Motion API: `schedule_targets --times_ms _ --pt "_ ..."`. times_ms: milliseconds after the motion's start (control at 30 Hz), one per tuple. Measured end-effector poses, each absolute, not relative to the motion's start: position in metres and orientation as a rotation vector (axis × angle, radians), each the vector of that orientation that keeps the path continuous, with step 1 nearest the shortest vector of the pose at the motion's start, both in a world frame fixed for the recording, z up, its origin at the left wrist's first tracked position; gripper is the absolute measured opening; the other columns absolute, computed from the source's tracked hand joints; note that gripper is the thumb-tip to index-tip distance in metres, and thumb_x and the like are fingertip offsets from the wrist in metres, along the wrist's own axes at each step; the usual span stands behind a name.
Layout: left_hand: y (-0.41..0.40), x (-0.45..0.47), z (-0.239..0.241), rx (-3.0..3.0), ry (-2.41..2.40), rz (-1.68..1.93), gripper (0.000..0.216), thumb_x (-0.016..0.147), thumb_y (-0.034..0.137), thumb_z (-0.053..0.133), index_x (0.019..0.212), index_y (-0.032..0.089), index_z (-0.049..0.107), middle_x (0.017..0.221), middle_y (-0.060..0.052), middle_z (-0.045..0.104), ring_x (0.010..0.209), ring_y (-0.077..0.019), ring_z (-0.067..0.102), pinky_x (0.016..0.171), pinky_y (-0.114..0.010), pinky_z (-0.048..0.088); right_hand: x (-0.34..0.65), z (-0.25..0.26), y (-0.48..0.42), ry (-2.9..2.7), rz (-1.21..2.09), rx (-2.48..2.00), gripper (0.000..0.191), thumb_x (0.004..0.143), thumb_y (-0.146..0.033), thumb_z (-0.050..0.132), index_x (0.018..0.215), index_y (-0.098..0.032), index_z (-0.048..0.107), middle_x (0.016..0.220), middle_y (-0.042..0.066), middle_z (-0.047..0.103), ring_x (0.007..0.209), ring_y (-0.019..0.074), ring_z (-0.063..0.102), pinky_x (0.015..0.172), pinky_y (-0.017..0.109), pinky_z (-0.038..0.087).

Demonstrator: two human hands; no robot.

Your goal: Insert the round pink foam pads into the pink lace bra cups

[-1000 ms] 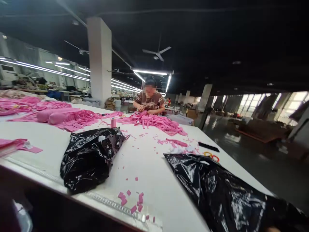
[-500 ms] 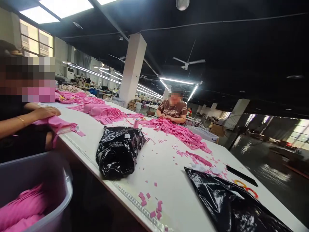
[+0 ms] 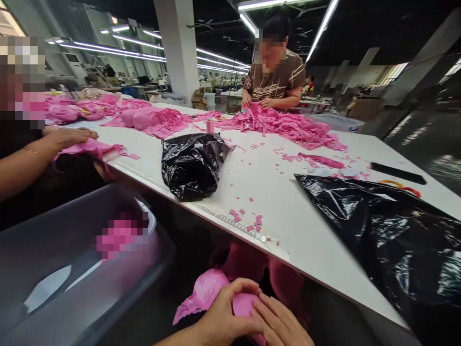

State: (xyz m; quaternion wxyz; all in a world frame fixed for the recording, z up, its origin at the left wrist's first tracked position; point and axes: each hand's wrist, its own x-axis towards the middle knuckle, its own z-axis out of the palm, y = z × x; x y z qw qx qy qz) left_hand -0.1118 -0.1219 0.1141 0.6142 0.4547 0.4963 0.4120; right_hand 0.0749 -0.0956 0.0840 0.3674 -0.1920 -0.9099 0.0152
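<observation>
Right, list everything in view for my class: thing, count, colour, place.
Broad table: one, white, middle.
Glossy plastic bags: two, black, table centre and right.
Fabric heaps: several, pink, table's far side.
Small fabric scraps: many, pink, scattered on table.
Thread spool: one, pink, behind smaller bag.
Flat strip: one, black, table's right side.
Rings: two, yellow and red, behind larger bag.
Measuring strip: one, pale, along near edge.
Deep plastic tub: one, grey, lower left.
Co-workers: two nearby, dark top left, brown top behind table.
Square column: nearest one, grey, background.
Tube lights: several, white, overhead.
Padded fabric: at least one piece, pink, bottom centre.
Left hand: one, bottom centre, fingers on padded fabric.
Right hand: one, beside it, likewise.
</observation>
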Motion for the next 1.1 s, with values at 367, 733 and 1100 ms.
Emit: schedule_targets --times_ms 367,733,1100 --pt "-0.114 -0.136 0.114 1.234 1.125 0.897 0.056 0.064 0.010 0.065 0.117 0.023 0.052 0.115 -0.003 0.060 0.110 -0.0204 0.051 0.099 -0.034 0.037 0.071 0.090 -0.096 -1.934 1.091 -0.902 0.051 0.073 -0.027 0.069 0.121 -0.033 0.053 0.105 0.004 0.066 0.092 0.0192 0.063 0.079 0.025 0.052" --pt "-0.115 -0.141 0.115 1.148 1.221 0.779 0.062 0.064 0.019 0.067 0.123 0.023 0.050 0.128 -0.005 0.051 0.117 -0.0241 0.045 0.103 -0.037 0.033 0.068 0.083 -0.096 -2.042 1.221 -0.814 0.031 0.076 -0.048 0.061 0.102 -0.031 0.065 0.083 0.002 0.063 0.080 0.0179 0.059 0.068 0.024 0.048" --pt "-0.128 -0.125 0.088 0.632 1.028 0.818 0.046 0.063 0.034 0.072 0.101 0.012 0.059 0.080 -0.007 0.065 0.063 -0.0167 0.061 0.050 -0.024 0.048 0.047 0.068 -0.109 -1.851 1.170 -0.869 0.021 0.086 -0.032 0.052 0.072 -0.019 0.060 0.063 0.002 0.062 0.056 0.0116 0.056 0.053 0.021 0.042"
